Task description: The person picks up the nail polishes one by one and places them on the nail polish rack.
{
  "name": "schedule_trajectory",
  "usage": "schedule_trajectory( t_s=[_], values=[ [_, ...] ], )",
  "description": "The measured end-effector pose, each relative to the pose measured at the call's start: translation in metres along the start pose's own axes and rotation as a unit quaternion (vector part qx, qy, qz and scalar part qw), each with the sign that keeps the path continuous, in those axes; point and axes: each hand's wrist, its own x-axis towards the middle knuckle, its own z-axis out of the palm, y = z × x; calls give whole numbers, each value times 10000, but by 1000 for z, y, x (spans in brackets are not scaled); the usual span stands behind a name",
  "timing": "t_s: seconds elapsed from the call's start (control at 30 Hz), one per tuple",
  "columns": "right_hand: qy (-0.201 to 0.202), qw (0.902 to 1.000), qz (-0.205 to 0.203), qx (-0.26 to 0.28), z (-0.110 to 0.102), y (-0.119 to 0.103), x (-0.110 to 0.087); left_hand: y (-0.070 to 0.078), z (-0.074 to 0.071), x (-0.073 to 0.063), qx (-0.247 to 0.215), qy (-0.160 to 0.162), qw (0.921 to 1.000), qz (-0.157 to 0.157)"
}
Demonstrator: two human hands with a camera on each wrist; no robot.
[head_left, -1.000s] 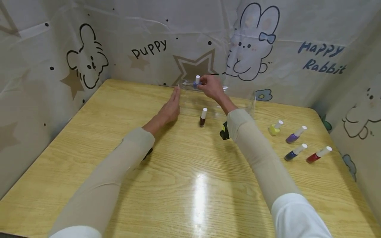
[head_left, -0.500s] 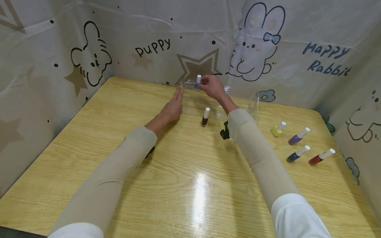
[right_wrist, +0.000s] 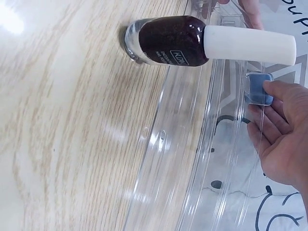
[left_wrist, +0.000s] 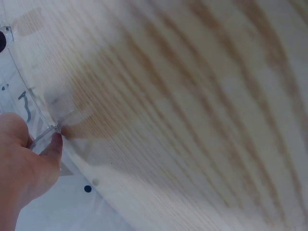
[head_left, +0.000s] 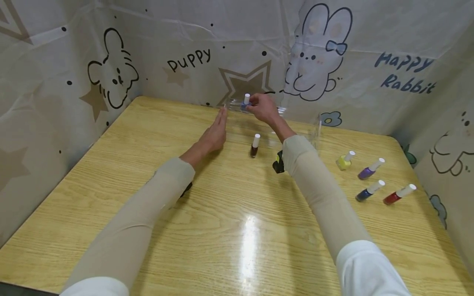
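Note:
My right hand (head_left: 263, 107) pinches a blue nail polish bottle (right_wrist: 259, 89) with a white cap (head_left: 247, 98). The bottle is upright at the top tier of a clear plastic display rack (right_wrist: 192, 159), near its left end. My left hand (head_left: 212, 133) holds the rack's left end, thumb and finger on either side of the clear edge (left_wrist: 47, 131) in the left wrist view. A dark red nail polish bottle (head_left: 254, 146) with a white cap stands on the table in front of the rack, large in the right wrist view.
To the right on the wooden table (head_left: 222, 230) stand yellow (head_left: 345, 161), purple (head_left: 370, 169), dark blue (head_left: 369, 191) and red (head_left: 399, 195) nail polish bottles. A printed cloth (head_left: 177, 33) hangs close behind the rack. The black wrist camera (head_left: 279, 163) hangs under the right forearm.
The head view has shifted slightly. Both hands, the blue bottle and the rack have stayed in place relative to one another.

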Motion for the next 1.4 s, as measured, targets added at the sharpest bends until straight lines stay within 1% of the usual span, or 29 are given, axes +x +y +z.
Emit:
schedule_trajectory(
  t_s=[0.2, 0.3, 0.4, 0.5, 0.63, 0.7, 0.8, 0.9, 1.0, 1.07, 1.17, 1.27, 1.33, 1.4],
  values=[
    [-44, 10000, -70, -1, -5, -1, -2, 2, 0, 1, 39, 28, 10000, 14],
    [-69, 9999, -131, -36, -10, -1, -5, 1, 0, 1, -15, 74, 10000, 11],
    [8, 9998, -168, 71, -17, -1, -11, -1, -1, 0, -133, 103, 9999, 29],
    [173, 9994, -226, 195, -28, -1, -21, -2, 0, -2, -218, 104, 9997, 16],
    [424, 9977, -274, 454, -41, 0, -36, -5, 0, -3, -140, 124, 9998, 0],
    [544, 9965, -238, 595, -47, -1, -46, -5, 0, -2, -63, 124, 9999, 72],
    [634, 9952, -139, 728, -54, -2, -61, -3, 1, -1, -83, 88, 9998, 127],
    [631, 9955, -102, 706, -57, -2, -75, 0, 2, 0, -123, 70, 9998, 110],
    [606, 9956, -112, 702, -53, -3, -86, -1, 3, 0, -161, 71, 9998, 92],
    [621, 9946, -105, 826, -50, -3, -91, -2, 4, 1, -169, 100, 9998, 99],
    [671, 9906, 13, 1191, -43, -2, -99, -2, 4, 2, -191, 140, 9996, 123],
    [618, 9837, 185, 1678, -35, 1, -106, -2, 3, 2, -243, 142, 9995, 131],
    [520, 9831, 250, 1739, -29, 3, -112, -1, 3, 2, -258, 135, 9995, 133],
    [419, 9848, 244, 1666, -24, 6, -119, -1, 4, 1, -252, 135, 9995, 125]
  ],
)
